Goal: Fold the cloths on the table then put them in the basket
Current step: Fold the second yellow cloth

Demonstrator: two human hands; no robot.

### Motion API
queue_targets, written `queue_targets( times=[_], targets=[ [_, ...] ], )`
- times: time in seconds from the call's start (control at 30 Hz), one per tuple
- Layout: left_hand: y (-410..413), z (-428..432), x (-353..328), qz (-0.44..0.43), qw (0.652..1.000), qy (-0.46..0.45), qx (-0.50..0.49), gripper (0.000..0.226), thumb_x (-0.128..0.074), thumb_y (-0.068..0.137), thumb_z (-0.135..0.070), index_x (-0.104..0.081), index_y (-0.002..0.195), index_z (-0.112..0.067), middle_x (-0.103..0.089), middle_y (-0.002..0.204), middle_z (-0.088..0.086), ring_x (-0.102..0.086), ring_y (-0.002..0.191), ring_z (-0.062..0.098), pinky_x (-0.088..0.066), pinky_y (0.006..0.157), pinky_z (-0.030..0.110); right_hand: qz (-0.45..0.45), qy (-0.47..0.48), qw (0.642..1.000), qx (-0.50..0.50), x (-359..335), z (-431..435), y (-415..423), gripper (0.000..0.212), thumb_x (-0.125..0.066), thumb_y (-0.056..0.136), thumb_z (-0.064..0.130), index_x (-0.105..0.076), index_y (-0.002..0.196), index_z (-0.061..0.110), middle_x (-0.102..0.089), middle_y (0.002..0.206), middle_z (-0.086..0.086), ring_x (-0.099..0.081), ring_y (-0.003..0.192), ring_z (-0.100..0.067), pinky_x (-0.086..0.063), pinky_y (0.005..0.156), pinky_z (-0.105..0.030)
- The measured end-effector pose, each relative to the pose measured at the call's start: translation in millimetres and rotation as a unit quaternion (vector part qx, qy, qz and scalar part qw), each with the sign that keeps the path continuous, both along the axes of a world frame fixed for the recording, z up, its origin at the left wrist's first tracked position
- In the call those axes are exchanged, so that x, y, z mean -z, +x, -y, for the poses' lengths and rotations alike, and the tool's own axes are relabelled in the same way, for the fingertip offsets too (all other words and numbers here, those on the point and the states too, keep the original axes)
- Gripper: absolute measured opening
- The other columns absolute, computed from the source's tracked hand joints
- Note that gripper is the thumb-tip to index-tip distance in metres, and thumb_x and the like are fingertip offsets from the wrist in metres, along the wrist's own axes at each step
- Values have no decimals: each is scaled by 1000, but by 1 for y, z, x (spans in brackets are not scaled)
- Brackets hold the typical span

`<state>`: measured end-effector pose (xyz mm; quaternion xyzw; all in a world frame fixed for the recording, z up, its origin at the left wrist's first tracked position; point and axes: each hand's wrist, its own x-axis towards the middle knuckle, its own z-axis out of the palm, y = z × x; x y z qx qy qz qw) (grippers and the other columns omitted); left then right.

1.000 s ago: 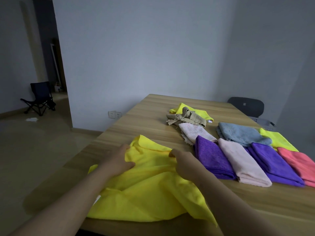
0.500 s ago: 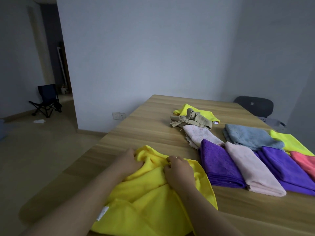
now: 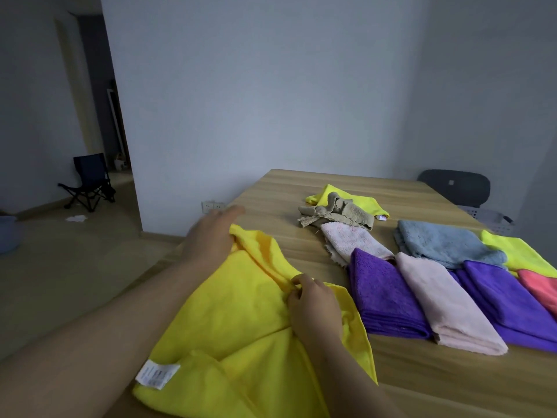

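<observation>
A large yellow cloth (image 3: pixel 241 315) lies crumpled on the near left part of the wooden table (image 3: pixel 422 378), a white label showing at its near edge. My left hand (image 3: pixel 211 236) holds the cloth's far corner, with its fingers stretched out past it. My right hand (image 3: pixel 313 306) pinches a fold in the cloth's middle. To the right lie folded cloths: purple (image 3: pixel 382 294), pale pink (image 3: pixel 446 303), another purple (image 3: pixel 506 300), coral (image 3: pixel 542 288), blue (image 3: pixel 443 242). A grey basket (image 3: pixel 488 218) sits past the table's far right edge.
Unfolded cloths lie further back: a beige one (image 3: pixel 337 212) on a yellow one (image 3: pixel 361 200), and a light pink one (image 3: pixel 352 239). A dark office chair (image 3: pixel 455 185) stands behind the table. A folding chair (image 3: pixel 90 179) is in the doorway at left.
My left hand has moved out to the far left with the cloth's corner, spreading the yellow cloth. My right hand has stayed pinching the fold near the middle.
</observation>
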<state>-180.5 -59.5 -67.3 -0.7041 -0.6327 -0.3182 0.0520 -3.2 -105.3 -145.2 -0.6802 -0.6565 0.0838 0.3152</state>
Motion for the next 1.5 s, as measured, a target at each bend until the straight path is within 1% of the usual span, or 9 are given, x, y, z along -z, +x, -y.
queue_targets(
  times=[0.1, 0.3, 0.43, 0.53, 0.9, 1.03, 1.2, 1.37, 1.5],
  targets=[
    [-3, -2, -4, -137, 980, 125, -68, 44, -44, 84, 4, -54, 123, -13, -49, 109, 18, -50, 97, 35, -41, 76, 44, 8, -12, 1000, 6, 0, 1, 0, 41, -41, 89, 23, -46, 130, 22, -56, 125, -3, -45, 114, -26, -36, 93, -34],
    [13, 9, 58, -92, 964, -247, -22, 40, -42, 95, -40, -42, 133, -26, -39, 139, 7, -39, 127, 28, -36, 103, 37, 70, -45, 996, -13, 0, 2, -3, 44, -39, 91, 30, -40, 135, 26, -46, 138, 4, -34, 126, -23, -26, 99, -36],
    [12, 16, 85, -134, 948, -289, -26, 65, -17, 88, -69, -11, 146, -41, -3, 159, -2, 0, 145, 27, -4, 113, 51, 120, -62, 990, -38, -2, 4, -3, 38, -36, 92, 35, -47, 127, 27, -46, 136, 6, -34, 124, -23, -24, 98, -38],
    [0, 13, 83, -148, 940, -307, -18, 71, -13, 81, -78, -3, 144, -48, 5, 159, -7, 7, 145, 26, 1, 112, 56, 166, -81, 981, -53, -6, 5, -3, 38, -35, 93, 40, -47, 127, 27, -45, 135, 5, -33, 124, -23, -25, 97, -39],
    [-42, -21, 81, -157, 948, -279, 0, 67, -16, 82, -77, -4, 143, -51, 3, 158, -12, 5, 146, 20, -2, 115, 52, 147, -146, 966, -157, -13, -47, -18, 55, -40, 93, 50, -33, 141, 24, -32, 150, -1, -27, 138, -21, -24, 110, -37],
    [-50, -32, 79, -161, 945, -284, 12, 67, -16, 84, -76, -3, 144, -50, 4, 158, -12, 6, 146, 18, -2, 115, 51, 148, -182, 967, -94, -15, -77, -6, 65, -36, 93, 56, -15, 148, 28, -11, 158, -3, -17, 143, -27, -17, 113, -42],
    [-50, -36, 82, -166, 946, -278, 16, 66, -15, 84, -75, -2, 144, -51, 5, 158, -12, 7, 146, 18, -1, 115, 50, 9, -131, 989, 67, -26, -100, -7, 70, -37, 95, 40, 2, 150, 23, 7, 158, -6, -15, 143, -29, -19, 110, -45],
    [-50, -37, 82, -169, 946, -276, 15, 66, -15, 84, -75, -2, 144, -50, 5, 158, -12, 7, 146, 18, -1, 116, 50, 159, -111, 979, -55, -13, -99, -26, 53, -31, 96, 37, -20, 146, 22, -17, 156, -2, -19, 141, -25, -19, 110, -43],
    [-50, -36, 82, -155, 953, -261, 13, 65, -19, 85, -73, -7, 144, -49, 2, 158, -11, 3, 146, 17, -4, 116, 49, 168, -120, 976, -68, -8, -86, -27, 55, -26, 98, 44, -14, 149, 26, -7, 159, 0, -2, 146, -24, -8, 115, -43]
  ],
)
